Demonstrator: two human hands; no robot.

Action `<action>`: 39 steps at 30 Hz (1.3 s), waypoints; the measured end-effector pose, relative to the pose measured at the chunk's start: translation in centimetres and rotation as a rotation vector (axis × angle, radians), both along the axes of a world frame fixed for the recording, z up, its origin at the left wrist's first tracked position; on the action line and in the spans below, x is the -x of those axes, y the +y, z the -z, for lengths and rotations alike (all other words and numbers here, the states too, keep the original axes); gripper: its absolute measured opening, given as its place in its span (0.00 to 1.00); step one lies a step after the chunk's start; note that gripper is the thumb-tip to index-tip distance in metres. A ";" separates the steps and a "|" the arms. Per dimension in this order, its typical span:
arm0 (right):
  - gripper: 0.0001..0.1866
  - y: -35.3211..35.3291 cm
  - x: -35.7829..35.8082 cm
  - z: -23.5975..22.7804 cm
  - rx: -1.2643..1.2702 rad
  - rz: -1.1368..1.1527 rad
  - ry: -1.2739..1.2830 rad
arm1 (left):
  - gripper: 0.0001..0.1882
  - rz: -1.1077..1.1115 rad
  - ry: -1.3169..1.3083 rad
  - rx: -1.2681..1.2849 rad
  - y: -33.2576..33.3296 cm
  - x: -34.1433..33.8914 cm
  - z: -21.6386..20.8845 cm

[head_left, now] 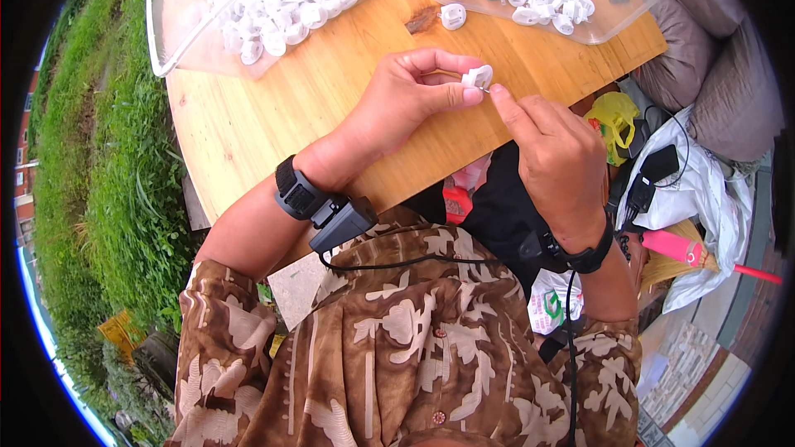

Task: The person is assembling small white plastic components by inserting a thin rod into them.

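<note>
Between the thumb and forefinger of my left hand point(406, 91) is a small white plastic part point(478, 76) with a rounded face, held above the table's near edge. My right hand point(559, 145) comes in from the right, its fingers curled and its forefinger tip close against the part. A thin, shiny metal bit shows between the part and that fingertip; whether the right fingers grip it is hidden. A similar loose white piece point(452, 16) lies on the wooden table point(331, 66), beyond my hands.
A clear tub point(157, 54) heaped with white parts stands far left; another clear tub point(617, 29), holding fewer, stands far right. Right of the table are grey cushions point(733, 91), a yellow bag point(614, 120), a white sack point(687, 199) and a broom point(671, 257). Cables trail from both wrist straps.
</note>
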State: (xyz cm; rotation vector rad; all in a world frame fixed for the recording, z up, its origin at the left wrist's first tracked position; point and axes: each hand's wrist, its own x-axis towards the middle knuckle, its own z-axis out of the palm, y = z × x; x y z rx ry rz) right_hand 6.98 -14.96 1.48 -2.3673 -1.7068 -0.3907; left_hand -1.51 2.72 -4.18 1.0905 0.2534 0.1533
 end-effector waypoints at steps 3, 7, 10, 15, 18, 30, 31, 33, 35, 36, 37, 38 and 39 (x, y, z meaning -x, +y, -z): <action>0.22 0.3 0.3 -0.7 0.043 0.019 0.030 | 0.13 -0.009 0.032 -0.040 0.0 0.0 0.0; 0.17 -0.2 -0.9 0.3 -0.103 -0.062 0.004 | 0.14 0.005 0.029 0.013 -0.1 0.1 -0.2; 0.18 -0.1 -1.0 0.3 -0.183 -0.029 -0.006 | 0.14 0.000 0.015 0.072 0.1 0.1 0.0; 0.18 0.0 -0.8 0.4 -0.153 -0.037 0.008 | 0.13 0.014 0.003 0.115 -0.1 0.1 -0.3; 0.18 0.2 -0.5 0.3 -0.128 -0.029 -0.014 | 0.13 -0.001 -0.010 0.075 -0.1 0.0 -0.1; 0.20 -0.3 -0.5 0.6 -0.187 -0.031 0.085 | 0.14 0.004 0.009 0.056 -0.2 0.1 -0.5; 0.20 -0.4 -0.7 0.5 -0.186 -0.029 0.083 | 0.14 0.007 0.007 0.057 -0.2 0.0 -0.6; 0.22 -0.4 -0.9 0.3 -0.238 0.016 0.073 | 0.14 0.014 0.005 0.113 -0.1 0.0 -0.6; 0.22 -0.4 -0.7 -0.2 -0.211 0.032 0.095 | 0.14 0.014 0.005 0.108 -0.1 0.1 -0.5; 0.23 -0.4 -0.6 -0.5 -0.184 0.048 0.115 | 0.14 0.016 0.005 0.102 -0.1 0.0 -0.4; 0.23 -0.3 -0.5 -0.6 -0.183 0.049 0.115 | 0.14 0.017 0.005 0.104 0.0 0.0 -0.3; 0.23 -0.2 -0.5 -0.7 -0.183 0.047 0.102 | 0.14 0.018 0.004 0.104 0.0 0.0 -0.2; 0.23 -0.1 -0.4 -0.7 -0.184 0.045 0.089 | 0.14 0.019 0.004 0.103 0.0 -0.1 -0.2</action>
